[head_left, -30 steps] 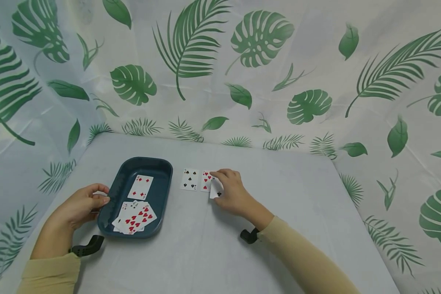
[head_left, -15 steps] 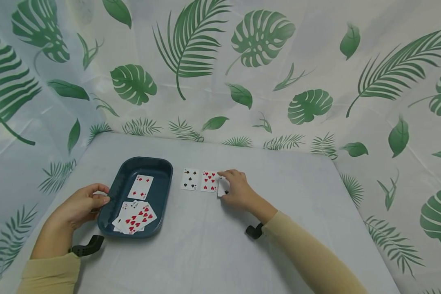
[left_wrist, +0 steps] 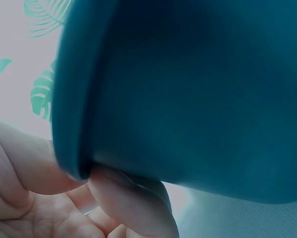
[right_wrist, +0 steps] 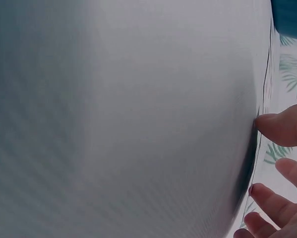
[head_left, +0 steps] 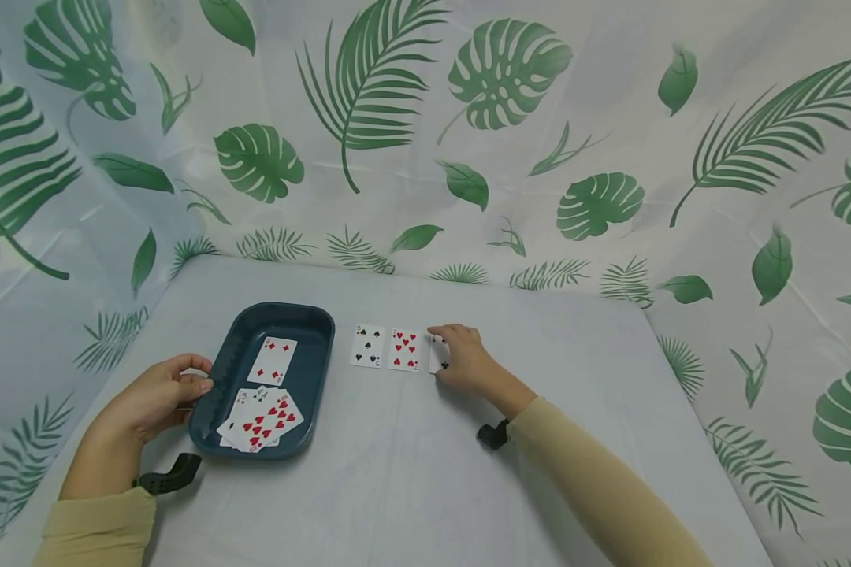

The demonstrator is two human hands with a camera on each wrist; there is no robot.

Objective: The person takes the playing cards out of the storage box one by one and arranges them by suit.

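My left hand (head_left: 159,398) pinches the rim of a dark blue tray (head_left: 324,354) at its left side, thumb and fingers on either side of the rim in the left wrist view. Inside the tray lie a four of diamonds (head_left: 273,361) and a fanned pile of playing cards (head_left: 262,421) with a heart card on top. To its right, a five of spades (head_left: 367,346) and a seven of hearts (head_left: 404,350) lie face up in a row. My right hand (head_left: 468,362) holds a black-suited playing card (head_left: 436,354) by its far and near edges; the hand hides much of the card.
A pale cloth covers the table (head_left: 369,488). Leaf-patterned curtains (head_left: 397,213) rise along its back and sides. A black wrist mount (head_left: 492,435) sits under the right sleeve, another black mount (head_left: 173,476) by the left wrist.
My right hand has slid the black-suited card to the right, off the seven of hearts, leaving a small gap between them. The left hand and tray have stayed put.
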